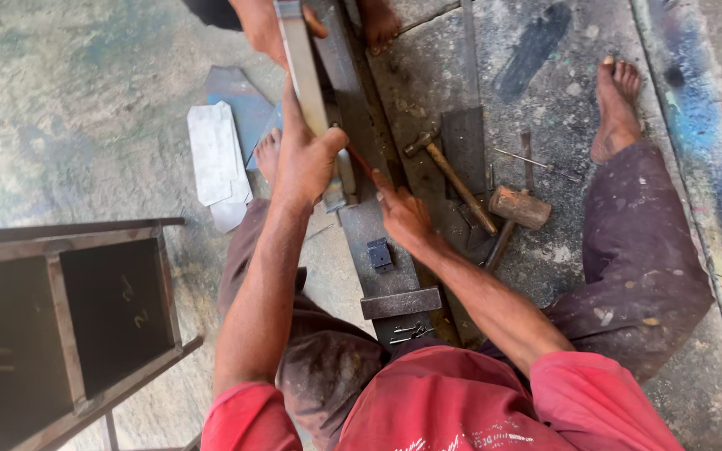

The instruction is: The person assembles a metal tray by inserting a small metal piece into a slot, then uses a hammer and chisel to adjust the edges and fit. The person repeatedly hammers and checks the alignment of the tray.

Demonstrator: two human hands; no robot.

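Note:
My left hand (304, 159) grips a long pale metal bar (301, 63) that lies along a grey steel beam (361, 142) on the floor. My right hand (401, 215) holds a thin red pencil-like marker (361, 160), its tip at the bar beside my left thumb. Another person's hand (262, 25) steadies the far end of the bar at the top of the view. I sit on the floor with the beam between my legs.
Two hammers (453, 177) (518, 209) and thin rods lie right of the beam. Cut sheet-metal pieces (221, 154) rest to the left. A dark metal frame (77, 309) stands at lower left. A small block (380, 255) and loose nails (409, 332) sit on the beam's near end.

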